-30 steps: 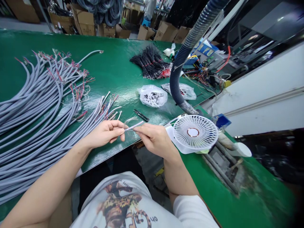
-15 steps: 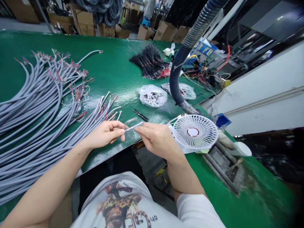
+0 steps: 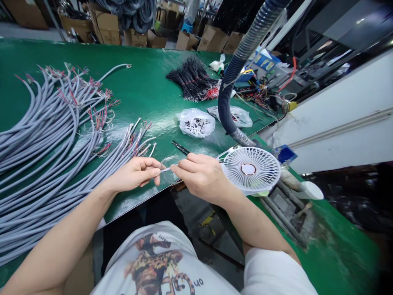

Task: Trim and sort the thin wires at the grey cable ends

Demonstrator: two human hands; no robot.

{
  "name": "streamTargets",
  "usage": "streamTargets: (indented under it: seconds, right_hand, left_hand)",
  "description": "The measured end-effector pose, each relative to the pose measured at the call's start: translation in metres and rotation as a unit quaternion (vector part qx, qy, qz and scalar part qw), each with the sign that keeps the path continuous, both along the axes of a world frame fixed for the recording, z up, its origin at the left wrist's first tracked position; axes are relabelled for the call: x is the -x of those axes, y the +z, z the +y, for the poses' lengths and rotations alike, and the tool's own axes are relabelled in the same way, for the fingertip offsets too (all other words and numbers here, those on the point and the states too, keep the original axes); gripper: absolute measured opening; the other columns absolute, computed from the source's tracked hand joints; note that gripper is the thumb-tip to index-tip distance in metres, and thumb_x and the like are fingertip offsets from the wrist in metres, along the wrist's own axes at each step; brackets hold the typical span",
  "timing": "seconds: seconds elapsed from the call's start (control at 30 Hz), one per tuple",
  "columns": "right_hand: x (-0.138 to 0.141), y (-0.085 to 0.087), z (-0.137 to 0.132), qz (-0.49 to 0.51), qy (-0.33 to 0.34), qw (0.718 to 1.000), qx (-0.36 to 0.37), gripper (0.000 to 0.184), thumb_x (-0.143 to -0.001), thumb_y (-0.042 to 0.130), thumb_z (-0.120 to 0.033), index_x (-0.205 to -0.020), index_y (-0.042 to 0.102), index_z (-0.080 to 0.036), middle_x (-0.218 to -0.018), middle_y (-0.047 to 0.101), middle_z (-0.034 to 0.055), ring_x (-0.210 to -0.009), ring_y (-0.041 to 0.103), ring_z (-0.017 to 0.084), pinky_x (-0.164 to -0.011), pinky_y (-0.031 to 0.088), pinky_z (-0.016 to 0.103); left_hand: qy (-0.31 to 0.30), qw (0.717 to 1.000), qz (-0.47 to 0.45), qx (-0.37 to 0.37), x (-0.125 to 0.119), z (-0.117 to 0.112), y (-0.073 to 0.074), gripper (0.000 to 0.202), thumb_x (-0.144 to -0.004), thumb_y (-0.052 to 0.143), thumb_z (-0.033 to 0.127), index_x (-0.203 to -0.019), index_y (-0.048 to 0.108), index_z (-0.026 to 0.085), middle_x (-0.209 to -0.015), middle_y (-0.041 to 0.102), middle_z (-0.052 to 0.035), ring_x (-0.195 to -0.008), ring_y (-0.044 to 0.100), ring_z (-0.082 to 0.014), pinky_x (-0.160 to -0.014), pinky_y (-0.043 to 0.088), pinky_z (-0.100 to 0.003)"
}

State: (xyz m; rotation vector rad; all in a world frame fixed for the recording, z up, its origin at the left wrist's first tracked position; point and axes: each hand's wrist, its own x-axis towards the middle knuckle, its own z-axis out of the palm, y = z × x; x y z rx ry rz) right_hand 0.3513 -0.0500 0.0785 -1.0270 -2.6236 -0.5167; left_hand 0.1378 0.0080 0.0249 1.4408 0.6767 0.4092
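Note:
My left hand (image 3: 136, 172) and my right hand (image 3: 201, 176) meet over the front edge of the green table (image 3: 147, 88). Both pinch the same thin grey cable end (image 3: 166, 169), held between the fingertips. A fine loop of clear or bare wire (image 3: 168, 159) curls up behind it. A big fan of grey cables (image 3: 46, 135) with stripped red and white ends lies to the left of my left hand. Black tweezers (image 3: 180, 148) lie on the table just beyond my right hand.
A small white desk fan (image 3: 251, 169) stands right of my right hand. A ribbed dark hose (image 3: 235, 71) hangs down behind it. Two plastic bags of small parts (image 3: 196, 122), a bundle of black wires (image 3: 193, 80), tangled tools and cardboard boxes (image 3: 107, 26) lie farther back.
My right hand has slid left along the cable end toward my left hand, covering most of the piece that showed between them. My left hand has stayed put.

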Motion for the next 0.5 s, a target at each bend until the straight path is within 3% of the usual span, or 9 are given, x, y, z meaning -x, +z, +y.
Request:
streamTargets:
  seconds: [0.23,0.5]
  right_hand:
    - [-0.017,-0.023,0.02,0.144,0.073,0.979,0.122,0.022,-0.091,0.048,-0.013,-0.097,0.069,-0.018,-0.077,0.066,0.0034,-0.067,0.052,0.012,-0.059,0.039,0.025]
    - [-0.018,-0.045,0.033,0.314,0.141,0.914,0.215,0.016,-0.091,0.055,-0.017,-0.093,0.071,-0.016,-0.078,0.067,0.0058,-0.071,0.06,0.01,-0.068,0.05,0.023]
  left_hand:
    - [-0.037,0.998,-0.018,0.038,0.001,0.002,0.001,0.03,-0.085,0.058,0.034,-0.099,0.063,0.008,-0.067,0.065,-0.0034,-0.04,0.037,-0.0025,-0.039,0.024,-0.017]
    - [-0.048,0.995,-0.04,0.072,0.005,0.007,-0.01,0.035,-0.085,0.061,0.037,-0.102,0.065,0.007,-0.068,0.066,-0.005,-0.041,0.035,-0.0017,-0.039,0.022,-0.017]
